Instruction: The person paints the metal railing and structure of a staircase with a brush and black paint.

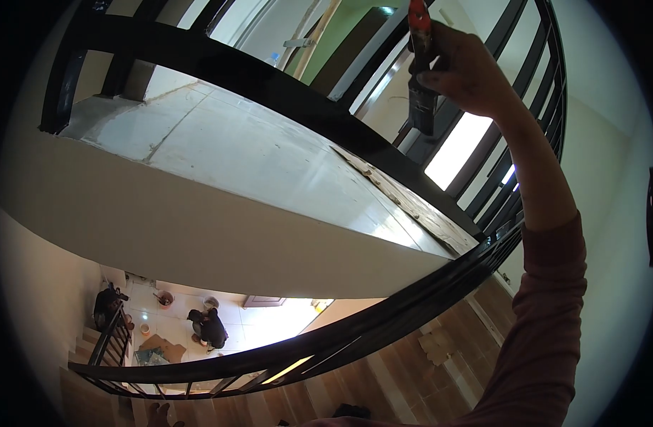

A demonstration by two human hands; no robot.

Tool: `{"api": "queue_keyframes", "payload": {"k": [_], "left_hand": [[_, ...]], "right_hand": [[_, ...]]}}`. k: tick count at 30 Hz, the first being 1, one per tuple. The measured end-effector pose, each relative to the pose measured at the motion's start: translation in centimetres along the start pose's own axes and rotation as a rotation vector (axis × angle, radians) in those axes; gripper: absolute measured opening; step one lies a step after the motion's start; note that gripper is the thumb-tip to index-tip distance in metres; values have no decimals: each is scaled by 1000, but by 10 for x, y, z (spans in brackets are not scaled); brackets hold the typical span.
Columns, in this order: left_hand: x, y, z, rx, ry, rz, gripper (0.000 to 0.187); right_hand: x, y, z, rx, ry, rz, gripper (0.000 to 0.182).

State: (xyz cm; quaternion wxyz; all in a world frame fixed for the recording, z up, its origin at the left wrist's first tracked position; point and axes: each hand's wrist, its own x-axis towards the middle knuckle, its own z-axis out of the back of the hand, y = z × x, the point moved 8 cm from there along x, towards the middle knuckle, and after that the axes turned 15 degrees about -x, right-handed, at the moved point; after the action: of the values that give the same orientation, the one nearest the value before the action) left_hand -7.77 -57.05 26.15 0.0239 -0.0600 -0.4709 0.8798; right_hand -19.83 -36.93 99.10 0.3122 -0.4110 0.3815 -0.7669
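My right hand is raised at the upper right, fingers wrapped round a paintbrush. The brush has a red handle pointing up and a dark, paint-covered head pointing down. It overlaps the black upper railing in this view, close to its upright bars. My right arm reaches up in a dark reddish sleeve. My left hand is out of the picture.
A black curved handrail sweeps below, beside wood-look stairs. A tiled landing carries a strip of cardboard. Far below, a person crouches on white tiles near buckets and flattened cardboard.
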Motion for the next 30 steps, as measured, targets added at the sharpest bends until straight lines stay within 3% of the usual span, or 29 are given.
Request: {"api": "queue_keyframes", "payload": {"k": [2,3,6,7,8,10,13,16,17,20,21,22,24,27,30], "left_hand": [[0,0,3,-35,-3,-6,60],[-1,-1,5,-33,-9,-28,60],[-2,2,1,-17,-31,-62,60],[-3,4,0,-6,-36,-70,60],[-3,7,-1,-13,-27,-49,60],[-1,13,-3,-26,-9,-11,60],[-1,23,-8,26,-11,-2,62],[-1,28,-10,30,16,37,63],[0,28,-9,38,23,60,63],[-1,20,-8,32,41,119,63],[-1,22,-9,17,42,127,63],[-1,23,-9,5,44,133,63],[-1,19,-9,38,23,78,62],[1,14,-7,17,48,108,62],[2,16,-10,30,65,134,61]], "right_hand": [[-2,-15,-7,-279,-98,200,37],[-1,-35,-8,-273,25,-175,38],[-6,-28,14,-198,-6,-327,37],[-7,-16,12,-30,-66,-177,39],[-10,-21,-2,53,24,-256,41],[-9,-20,-8,-248,21,-185,40],[-10,-24,17,-233,-114,-256,37],[-11,-17,-3,-220,-9,-175,36],[-9,-21,-4,-374,-34,-156,36],[-12,-25,18,-230,-135,-280,37],[-15,-27,9,19,-78,-261,37],[-16,-12,4,14,-77,-186,38],[-10,-21,-6,-337,-6,-180,38],[-15,-25,27,-203,-166,-338,39],[-24,-11,-2,363,-95,-136,40]]}}
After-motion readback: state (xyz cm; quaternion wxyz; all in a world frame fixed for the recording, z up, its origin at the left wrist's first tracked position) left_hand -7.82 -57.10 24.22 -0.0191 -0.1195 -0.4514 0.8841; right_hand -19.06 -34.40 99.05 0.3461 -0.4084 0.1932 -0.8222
